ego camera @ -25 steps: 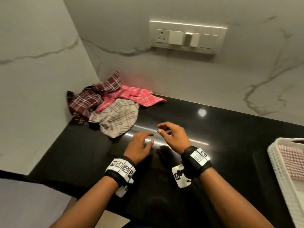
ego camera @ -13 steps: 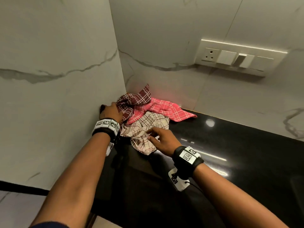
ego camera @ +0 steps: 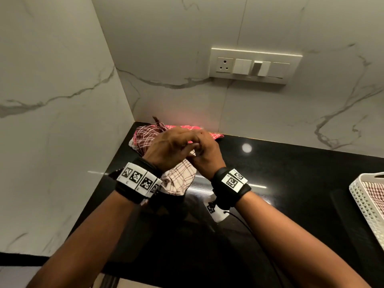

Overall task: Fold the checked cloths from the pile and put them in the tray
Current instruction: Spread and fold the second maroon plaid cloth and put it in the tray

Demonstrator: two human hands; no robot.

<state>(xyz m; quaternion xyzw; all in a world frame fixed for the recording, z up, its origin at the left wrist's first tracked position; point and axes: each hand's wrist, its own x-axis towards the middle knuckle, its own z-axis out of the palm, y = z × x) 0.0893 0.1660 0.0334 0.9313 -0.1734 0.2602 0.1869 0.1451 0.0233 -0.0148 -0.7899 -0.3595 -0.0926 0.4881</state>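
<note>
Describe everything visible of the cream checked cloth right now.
The cream checked cloth looks like woven fabric, off-white with dark red-brown grid lines. It is crumpled, not folded, and hangs bunched from the left hand and right hand, which grip its top. It is in front of the pile; whether its lower end touches the counter is unclear.

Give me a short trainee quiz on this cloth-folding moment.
1. True or false: the white tray already has a red-checked cloth in it.
2. What do the left hand and right hand hold together? A) cream checked cloth B) plain blue towel C) green sponge
3. Fill in: the pile lies in the far ___ corner of the black countertop.
Key: 1 true; 2 A; 3 left.
</note>
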